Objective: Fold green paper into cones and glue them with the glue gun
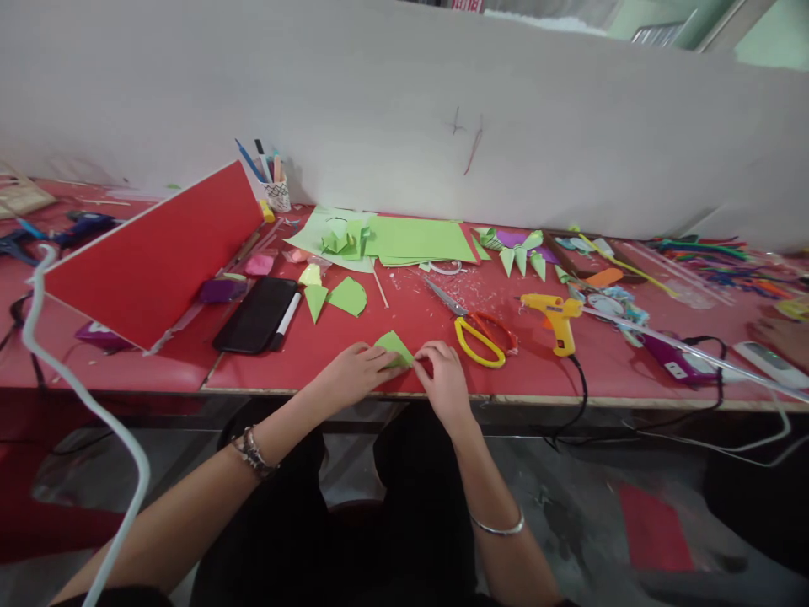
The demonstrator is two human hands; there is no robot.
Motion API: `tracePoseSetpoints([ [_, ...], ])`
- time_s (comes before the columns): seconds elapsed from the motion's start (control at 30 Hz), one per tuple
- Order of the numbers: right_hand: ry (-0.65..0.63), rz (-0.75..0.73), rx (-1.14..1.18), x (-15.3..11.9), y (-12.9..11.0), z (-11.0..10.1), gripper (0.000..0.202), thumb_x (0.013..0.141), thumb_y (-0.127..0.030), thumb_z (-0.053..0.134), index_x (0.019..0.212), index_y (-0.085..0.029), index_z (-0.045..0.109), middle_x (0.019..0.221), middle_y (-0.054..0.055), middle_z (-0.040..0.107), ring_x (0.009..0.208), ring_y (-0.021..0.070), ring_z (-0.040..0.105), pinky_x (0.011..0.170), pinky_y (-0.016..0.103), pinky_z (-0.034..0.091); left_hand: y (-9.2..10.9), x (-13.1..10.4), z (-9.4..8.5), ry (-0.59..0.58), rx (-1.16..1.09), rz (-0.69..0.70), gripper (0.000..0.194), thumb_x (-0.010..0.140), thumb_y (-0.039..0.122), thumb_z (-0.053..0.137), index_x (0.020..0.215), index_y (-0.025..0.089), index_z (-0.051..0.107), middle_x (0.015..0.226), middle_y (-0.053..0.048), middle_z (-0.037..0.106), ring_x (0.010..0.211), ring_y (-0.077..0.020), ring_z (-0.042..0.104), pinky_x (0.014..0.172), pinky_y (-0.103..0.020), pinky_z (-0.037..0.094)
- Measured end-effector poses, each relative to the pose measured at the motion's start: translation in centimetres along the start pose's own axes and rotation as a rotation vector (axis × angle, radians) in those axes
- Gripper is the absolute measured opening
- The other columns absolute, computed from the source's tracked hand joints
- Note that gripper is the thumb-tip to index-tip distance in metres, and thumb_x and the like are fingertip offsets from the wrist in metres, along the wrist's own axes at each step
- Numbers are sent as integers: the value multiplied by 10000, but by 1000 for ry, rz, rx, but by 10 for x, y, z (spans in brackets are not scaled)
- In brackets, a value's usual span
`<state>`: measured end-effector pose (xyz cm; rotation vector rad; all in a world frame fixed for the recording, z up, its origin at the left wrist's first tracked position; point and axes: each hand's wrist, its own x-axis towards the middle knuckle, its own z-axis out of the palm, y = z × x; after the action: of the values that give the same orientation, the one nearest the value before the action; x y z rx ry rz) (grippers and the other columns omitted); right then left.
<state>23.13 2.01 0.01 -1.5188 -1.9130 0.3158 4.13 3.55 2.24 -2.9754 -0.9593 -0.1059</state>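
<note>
A small piece of green paper (394,345) lies at the table's front edge between my hands. My left hand (355,371) rests over its left side, fingers together on the paper. At its right corner, the thumb and fingers of my right hand (442,378) pinch the paper. Beyond them lie a rounded green piece (347,297) and a green paper cone (315,301). Scissors (479,337) with yellow and red handles sit to the right of my right hand.
A yellow glue gun (557,319) with a black cord stands right of the scissors. A black phone (256,315) and a leaning red board (164,253) are at left. Green sheets (420,239) lie at the back. Another person's hand (784,339) shows at far right.
</note>
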Motion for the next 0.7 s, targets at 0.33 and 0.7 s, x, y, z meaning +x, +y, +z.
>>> tracePoseSetpoints([
  [0.33,-26,2,37,0,-1,-4,122,786,-138,474,794,-188,585,891,64,582,847,202,512,812,353,405,-1,-15,0,34,-34,-89,440,860,122,424,1250,325,436,1272,-6,494,1125,-159,465,920,-290,342],
  [0.7,29,-9,178,-4,3,-10,267,797,-96,366,871,-184,606,910,65,608,874,184,550,817,328,428,2,-19,2,84,-119,-117,417,856,364,433,1266,292,438,1270,-24,490,1126,-212,432,939,-352,338],
])
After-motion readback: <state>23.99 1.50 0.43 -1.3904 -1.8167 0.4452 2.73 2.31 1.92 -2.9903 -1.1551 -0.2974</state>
